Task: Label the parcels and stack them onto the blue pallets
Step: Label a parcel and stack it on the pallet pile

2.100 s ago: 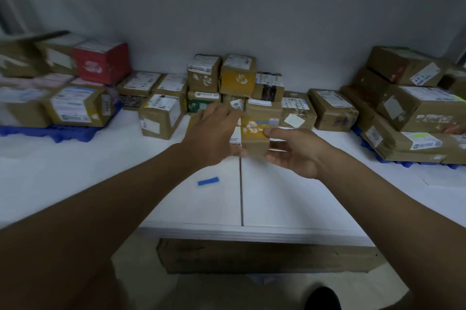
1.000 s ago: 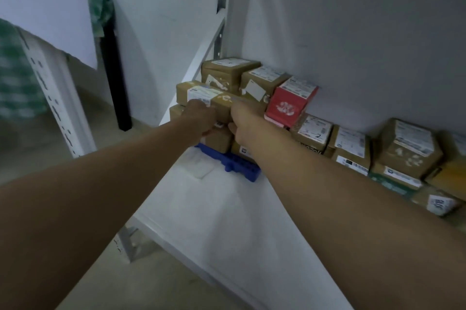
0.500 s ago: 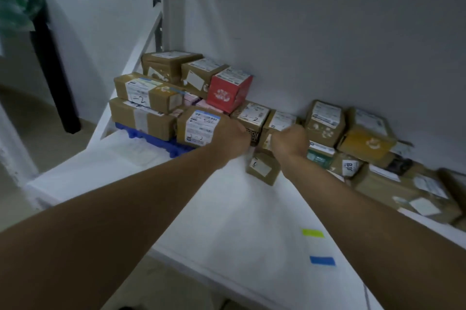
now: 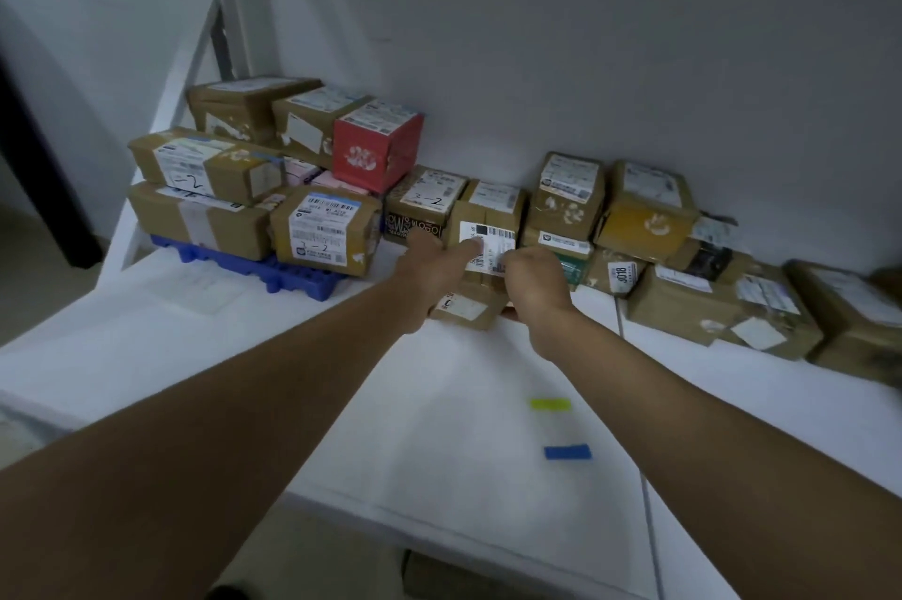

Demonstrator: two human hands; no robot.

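1. I see both arms stretched over the white shelf [image 4: 244,355] toward a small brown parcel [image 4: 468,306] lying on it, just in front of the row of boxes along the wall.
2. My left hand [image 4: 432,270] lies over the parcel's left end, forefinger straight and pointing at the barcode label on the box behind; how its other fingers lie I cannot make out, since the back of the hand covers them.
3. My right hand [image 4: 534,277] has its fingers curled at the parcel's right end; the fingertips are hidden, so I cannot tell whether they grip it.
4. The two hands hide much of the parcel; only its front face and a pale sticker show.
5. The blue pallet [image 4: 288,275] sits at the left, mostly buried under stacked brown parcels; only its front edge shows. Two boxes there carry handwritten marks that read roughly "-2".
6. A red box [image 4: 378,155] tops the stack near the wall.
7. The boxes at far right are blurred and cut by the frame edge.
8. A yellow-green tape strip [image 4: 550,404] and a blue tape strip [image 4: 567,452] lie on the shelf nearer me.
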